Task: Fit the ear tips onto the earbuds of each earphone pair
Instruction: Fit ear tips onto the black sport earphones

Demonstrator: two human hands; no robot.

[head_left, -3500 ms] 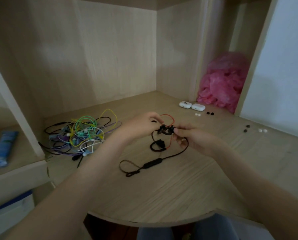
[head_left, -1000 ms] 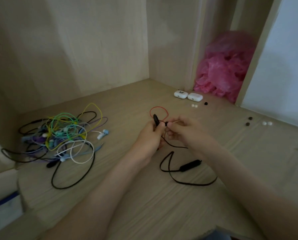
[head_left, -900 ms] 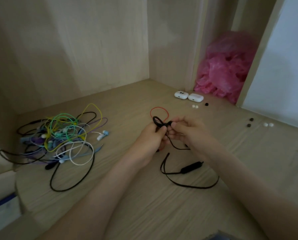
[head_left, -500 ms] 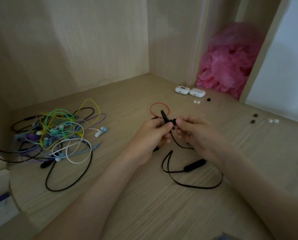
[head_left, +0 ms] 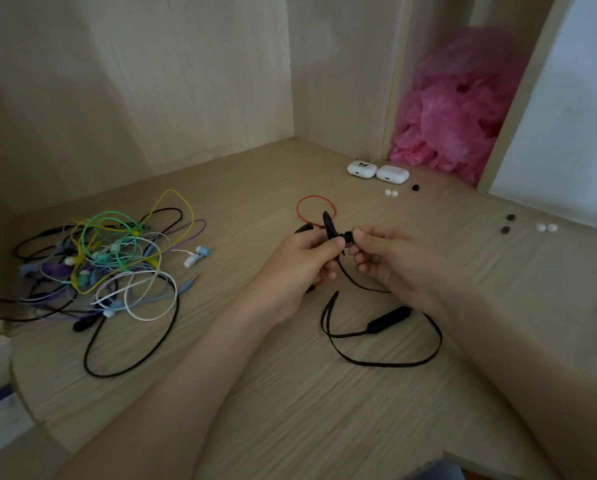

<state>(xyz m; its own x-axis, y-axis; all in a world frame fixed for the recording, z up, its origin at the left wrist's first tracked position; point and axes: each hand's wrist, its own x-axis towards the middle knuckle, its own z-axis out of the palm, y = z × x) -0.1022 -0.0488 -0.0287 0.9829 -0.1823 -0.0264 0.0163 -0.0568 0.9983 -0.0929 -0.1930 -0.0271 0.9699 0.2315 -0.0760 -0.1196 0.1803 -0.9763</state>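
Step in hand, as judged from the grip: seating one ear tip on one earbud, above the middle of the desk (head_left: 290, 393).

Left hand (head_left: 300, 261) has thumb and curled fingers closed round a black earbud (head_left: 327, 221), whose ear hook stands up above the knuckles. Right hand (head_left: 390, 261) pinches a small black ear tip (head_left: 348, 235) between thumb and forefinger, held against the earbud's end. Whether the tip is seated cannot be told, since the joint is small and partly covered by fingers. The black cable (head_left: 380, 363) drops from the hands and loops on the desk, with its remote (head_left: 389, 318) lying flat.

Recommendations:
- Steady the earbud by its body, not by the cable.
- Line the tip's hole square with the stem.
- Push with a slight twist until the skirt sits even all round.
- Check the fit with a light tug.

Risk: a soft tip pinched at its rim may fold or flick away.

Outstanding work looks considerable. A tangle of earphones (head_left: 106, 261) lies well to the left. Loose white tips (head_left: 391, 192) and a loose black tip (head_left: 415, 187) lie near two white cases (head_left: 361, 169) at the back.
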